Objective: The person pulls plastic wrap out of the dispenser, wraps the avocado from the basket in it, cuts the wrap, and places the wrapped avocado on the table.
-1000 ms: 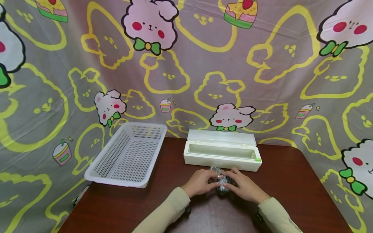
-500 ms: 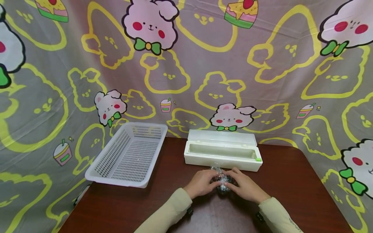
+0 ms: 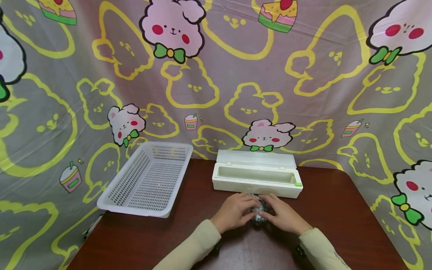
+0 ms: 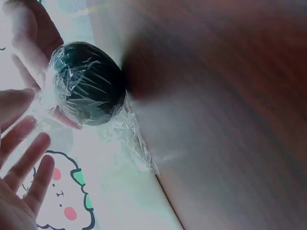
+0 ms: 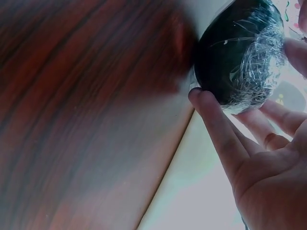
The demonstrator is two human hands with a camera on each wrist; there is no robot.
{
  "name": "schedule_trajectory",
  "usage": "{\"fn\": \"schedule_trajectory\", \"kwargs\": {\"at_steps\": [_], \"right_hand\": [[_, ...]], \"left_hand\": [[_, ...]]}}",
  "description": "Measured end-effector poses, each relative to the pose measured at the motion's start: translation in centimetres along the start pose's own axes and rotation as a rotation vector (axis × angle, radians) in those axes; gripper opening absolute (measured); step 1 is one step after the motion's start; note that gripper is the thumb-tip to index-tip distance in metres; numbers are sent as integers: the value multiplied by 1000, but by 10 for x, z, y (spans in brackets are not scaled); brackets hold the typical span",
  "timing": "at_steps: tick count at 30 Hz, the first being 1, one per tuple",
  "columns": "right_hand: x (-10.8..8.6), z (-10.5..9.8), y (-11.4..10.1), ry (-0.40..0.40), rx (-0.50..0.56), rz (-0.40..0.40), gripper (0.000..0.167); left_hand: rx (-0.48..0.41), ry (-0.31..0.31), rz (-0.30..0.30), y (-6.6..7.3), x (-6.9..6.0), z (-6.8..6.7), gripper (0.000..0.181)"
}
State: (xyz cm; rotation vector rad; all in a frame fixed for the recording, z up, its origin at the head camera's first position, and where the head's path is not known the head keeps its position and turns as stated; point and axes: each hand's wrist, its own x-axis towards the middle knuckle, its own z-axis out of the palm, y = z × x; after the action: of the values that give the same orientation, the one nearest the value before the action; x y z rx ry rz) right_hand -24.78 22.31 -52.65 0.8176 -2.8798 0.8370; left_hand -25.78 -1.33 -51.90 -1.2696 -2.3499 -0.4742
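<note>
A dark round object (image 3: pixel 259 218) wrapped in crinkled cling film sits on the table between both hands. Its kind is hidden by the wrap; in the left wrist view the ball (image 4: pixel 98 88) looks dark green and smooth. A loose tail of cling film (image 4: pixel 134 143) hangs off it. My right hand (image 3: pixel 287 216) grips the ball, its fingers curved round the side and underneath. On the other side, my left hand (image 3: pixel 233 213) has spread, mostly straight fingers close to the film; whether they touch it I cannot tell.
Just behind the hands stands a long white box (image 3: pixel 256 186) with its lid raised and a small green slider (image 3: pixel 298 184) at its right end. A white perforated basket (image 3: pixel 135 212) lies at the left of the brown table (image 3: pixel 341 225). Patterned cloth (image 3: pixel 202 75) hangs behind.
The left hand's fingers have shifted up and over the film tail, which now shows less. My right hand stays at the ball with little movement.
</note>
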Motion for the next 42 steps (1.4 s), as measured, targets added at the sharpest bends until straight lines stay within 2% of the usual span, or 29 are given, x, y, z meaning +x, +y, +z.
{"fn": "schedule_trajectory", "kwargs": {"at_steps": [7,13,24,31,35,38,42], "right_hand": [[1,1,1,17,8,-30,56],[1,1,1,34,16,-36,56],[0,2,7,61,104,-37,43],[1,3,4,96,138,-10,35],[2,3,2,97,151,11,28],[3,4,0,90,153,26,26],[4,4,-3,93,144,43,24]], "left_hand": [[29,-111,-33,1,-3,3,33],[-12,-139,-71,-1,-3,7,32],[-167,-104,-169,-5,-3,18,25],[-288,-42,-233,-7,-3,20,23],[-357,1,-294,-7,-2,22,17],[-373,18,-317,-6,-1,23,12],[-347,10,-300,-6,-1,21,7]]}}
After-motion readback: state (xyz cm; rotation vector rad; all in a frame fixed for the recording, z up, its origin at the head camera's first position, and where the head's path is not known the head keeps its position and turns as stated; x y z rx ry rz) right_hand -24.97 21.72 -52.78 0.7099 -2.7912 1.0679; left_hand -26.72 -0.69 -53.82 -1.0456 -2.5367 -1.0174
